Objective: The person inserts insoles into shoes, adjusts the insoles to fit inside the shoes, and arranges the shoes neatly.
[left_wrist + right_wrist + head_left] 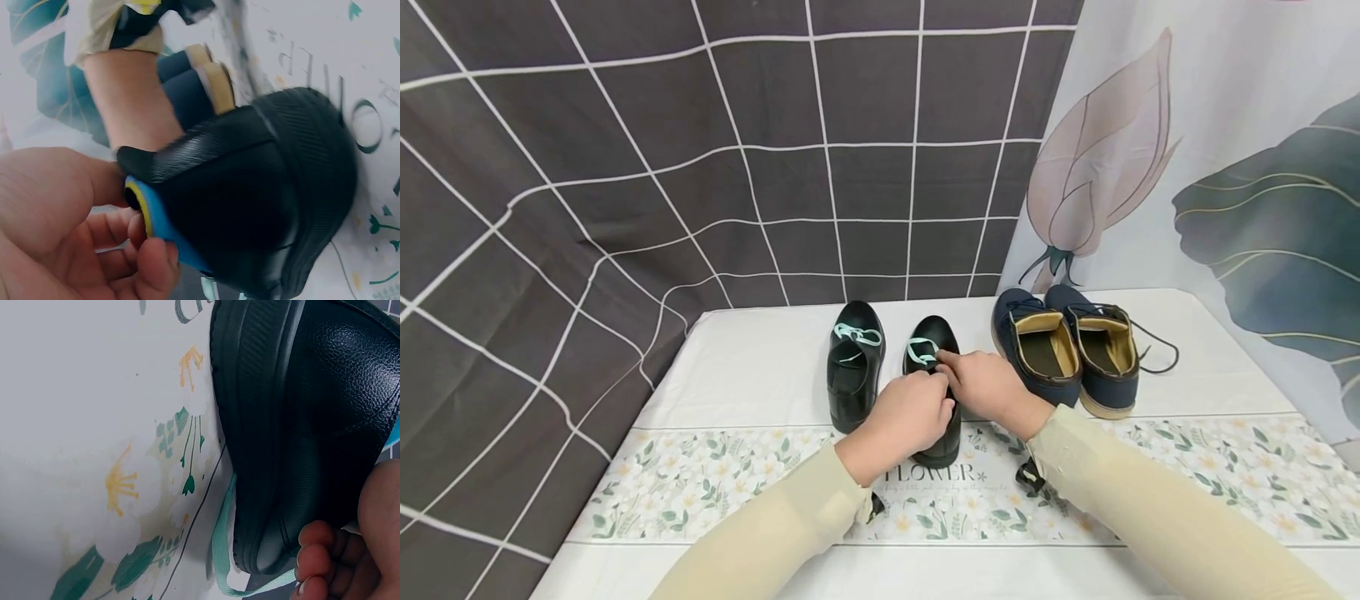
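Note:
A black shoe (pixel 942 446) with a mint-green lace (pixel 917 350) sits between both hands, toe pointing away. My left hand (pixel 917 412) is over its opening; in the left wrist view its thumb and fingers (pixel 159 265) curl at the collar beside the blue lining with a yellow edge (pixel 156 212). The right hand (pixel 988 383) reaches over the shoe's right side, fingertips by the lacing. In the right wrist view its curled fingers (pixel 315 559) lie against the shoe's side, where the lace (pixel 220 550) loops down; the fingers partly hide whatever they grip.
The matching black shoe (pixel 852 392), its mint lace tied in a bow, stands to the left. A pair of navy shoes (pixel 1108 387) with tan lining stands at the right, one dark lace trailing. A floral-banded white cloth (pixel 737 358) covers the table, with a dark gridded curtain (pixel 865 100) behind.

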The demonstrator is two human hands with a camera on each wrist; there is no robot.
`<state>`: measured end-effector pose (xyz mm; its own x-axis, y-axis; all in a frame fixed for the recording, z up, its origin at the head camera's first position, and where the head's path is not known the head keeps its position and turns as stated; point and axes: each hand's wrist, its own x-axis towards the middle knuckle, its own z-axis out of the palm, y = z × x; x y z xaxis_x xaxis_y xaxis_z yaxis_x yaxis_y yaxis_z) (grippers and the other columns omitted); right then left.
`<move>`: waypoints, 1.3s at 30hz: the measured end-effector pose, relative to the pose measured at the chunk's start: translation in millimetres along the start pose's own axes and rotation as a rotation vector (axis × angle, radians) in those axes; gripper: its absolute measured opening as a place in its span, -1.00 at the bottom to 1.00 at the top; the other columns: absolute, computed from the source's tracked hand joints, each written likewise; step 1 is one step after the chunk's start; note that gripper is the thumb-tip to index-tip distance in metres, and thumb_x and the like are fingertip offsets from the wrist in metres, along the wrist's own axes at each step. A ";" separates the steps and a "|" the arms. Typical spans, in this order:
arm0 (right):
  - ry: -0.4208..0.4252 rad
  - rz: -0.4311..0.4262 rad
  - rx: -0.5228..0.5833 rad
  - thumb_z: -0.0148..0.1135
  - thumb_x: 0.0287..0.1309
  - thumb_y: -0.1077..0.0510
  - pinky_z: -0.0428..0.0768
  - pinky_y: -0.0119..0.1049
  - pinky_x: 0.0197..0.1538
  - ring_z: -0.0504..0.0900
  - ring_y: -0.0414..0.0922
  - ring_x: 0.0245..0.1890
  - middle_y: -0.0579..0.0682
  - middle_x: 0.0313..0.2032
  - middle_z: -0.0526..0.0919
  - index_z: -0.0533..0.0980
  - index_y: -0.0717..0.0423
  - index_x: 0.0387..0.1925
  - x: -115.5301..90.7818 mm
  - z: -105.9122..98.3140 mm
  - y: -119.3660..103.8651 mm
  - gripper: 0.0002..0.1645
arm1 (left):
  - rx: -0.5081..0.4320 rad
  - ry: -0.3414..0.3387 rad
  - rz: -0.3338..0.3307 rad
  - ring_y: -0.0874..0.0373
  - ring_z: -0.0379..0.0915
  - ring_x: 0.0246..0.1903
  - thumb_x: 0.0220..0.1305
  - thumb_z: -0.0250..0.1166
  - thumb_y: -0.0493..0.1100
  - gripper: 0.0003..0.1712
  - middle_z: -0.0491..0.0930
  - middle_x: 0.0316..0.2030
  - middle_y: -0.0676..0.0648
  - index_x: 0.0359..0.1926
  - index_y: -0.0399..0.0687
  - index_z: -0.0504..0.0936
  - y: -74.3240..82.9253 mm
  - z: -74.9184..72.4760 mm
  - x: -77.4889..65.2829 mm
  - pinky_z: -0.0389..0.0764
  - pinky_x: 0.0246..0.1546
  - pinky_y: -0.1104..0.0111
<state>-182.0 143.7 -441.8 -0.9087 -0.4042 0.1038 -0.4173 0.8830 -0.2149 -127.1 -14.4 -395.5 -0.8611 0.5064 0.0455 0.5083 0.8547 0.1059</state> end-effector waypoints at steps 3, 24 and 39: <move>-0.009 0.004 0.001 -0.05 0.52 -0.05 0.54 -0.12 -0.49 0.68 0.00 -0.44 0.08 -0.36 0.73 0.51 0.11 0.28 0.0 0.0 0.0 -0.49 | 0.020 0.029 0.006 0.06 0.65 -0.21 0.45 0.19 0.01 -0.71 0.69 -0.22 -0.06 0.00 -0.04 0.66 -0.2 7.1 4.7 0.65 -0.20 0.23; -0.026 0.015 -0.001 -0.02 0.51 -0.06 0.46 -0.20 -0.54 0.60 -0.11 -0.55 -0.01 -0.51 0.66 0.50 0.10 0.29 0.0 -0.4 -0.7 -0.50 | 0.017 -0.122 0.187 0.17 0.60 -0.41 0.53 -0.04 -0.03 -0.51 0.63 -0.61 0.12 -0.51 0.12 0.69 -18.3 20.0 7.6 0.48 0.06 0.29; -0.046 0.020 0.018 -0.06 0.53 -0.07 0.49 -0.20 -0.53 0.60 -0.11 -0.56 -0.03 -0.54 0.63 0.47 0.10 0.31 0.1 1.0 1.9 -0.47 | 0.094 -0.117 0.213 0.07 0.45 0.06 0.54 -0.26 0.34 -0.30 0.65 0.10 0.01 0.17 0.13 0.68 -14.3 30.6 -7.6 0.44 0.10 0.21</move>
<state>-183.0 145.1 -443.2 -0.9158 -0.3979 0.0546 -0.3991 0.8866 -0.2336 -127.4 -27.0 -427.7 -0.7295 0.6814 -0.0593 0.6820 0.7312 0.0135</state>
